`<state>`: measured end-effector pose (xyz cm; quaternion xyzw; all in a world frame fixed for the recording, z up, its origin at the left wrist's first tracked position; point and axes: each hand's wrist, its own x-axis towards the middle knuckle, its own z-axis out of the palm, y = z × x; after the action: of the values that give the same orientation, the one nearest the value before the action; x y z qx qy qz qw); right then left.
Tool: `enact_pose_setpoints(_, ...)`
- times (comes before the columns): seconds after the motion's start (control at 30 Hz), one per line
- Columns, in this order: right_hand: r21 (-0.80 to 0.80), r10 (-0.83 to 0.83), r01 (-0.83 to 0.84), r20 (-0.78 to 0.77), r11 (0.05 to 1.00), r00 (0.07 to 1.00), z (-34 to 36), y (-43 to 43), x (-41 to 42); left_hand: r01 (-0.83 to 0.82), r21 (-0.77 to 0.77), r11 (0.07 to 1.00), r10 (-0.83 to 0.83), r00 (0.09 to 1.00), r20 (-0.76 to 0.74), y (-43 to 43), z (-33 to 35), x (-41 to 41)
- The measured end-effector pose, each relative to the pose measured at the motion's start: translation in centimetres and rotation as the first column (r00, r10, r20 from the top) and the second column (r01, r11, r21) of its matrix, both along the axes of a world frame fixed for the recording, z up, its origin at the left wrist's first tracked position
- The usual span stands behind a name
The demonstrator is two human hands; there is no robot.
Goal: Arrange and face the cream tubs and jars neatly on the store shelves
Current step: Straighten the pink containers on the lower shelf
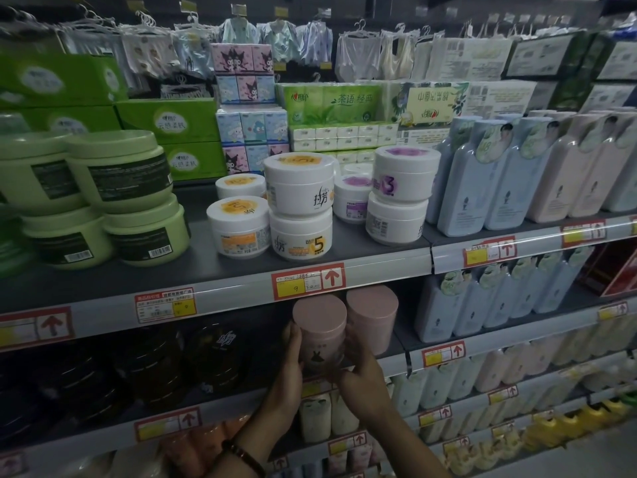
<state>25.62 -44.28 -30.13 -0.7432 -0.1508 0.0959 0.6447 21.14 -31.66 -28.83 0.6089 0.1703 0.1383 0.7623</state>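
Observation:
A pink jar (320, 334) with a pink lid stands near the front of the second shelf, its small dark logo facing me. My left hand (291, 360) grips its left side and my right hand (358, 370) grips its right side. A second pink jar (374, 317) stands just behind and to the right, close to the first. On the shelf above sit white tubs with orange labels (300, 208), white tubs with purple labels (401, 194) and stacked green tubs (117, 188).
Dark jars (213, 353) fill the second shelf to the left of the pink jars. Pale blue and pink bottles (517, 167) stand to the right on both shelves. Red price tags (308, 281) line the shelf edges. Tissue packs (331, 105) sit behind the tubs.

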Motion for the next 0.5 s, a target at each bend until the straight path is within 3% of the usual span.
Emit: enact_pose_setpoints(0.5,-0.014,0.012,-0.012,-0.050,1.000,0.999,-0.6,-0.2,-0.2,0.030,0.025,0.999,-0.030,1.000,-0.006,0.1,0.8,0.9)
